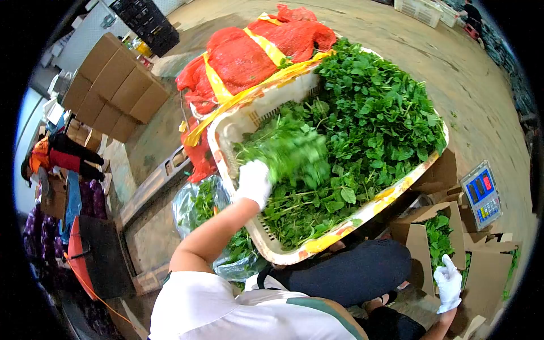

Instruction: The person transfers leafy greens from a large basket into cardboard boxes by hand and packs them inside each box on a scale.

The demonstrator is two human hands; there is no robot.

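Note:
My left hand, in a white glove, is closed around a bunch of leafy green herbs, which motion blurs. It is over the left side of a large white plastic crate with yellow tape on its rim. More leafy greens are heaped high on the crate's right side and lie lower in front. My right hand, also gloved, is at the edge of an open cardboard box with greens inside. Its fingers look apart, and nothing shows in them.
Red mesh sacks lie behind the crate. A clear plastic bag of greens is at its left. On the right stands a digital scale display. Cardboard boxes, black crates and a person are farther off.

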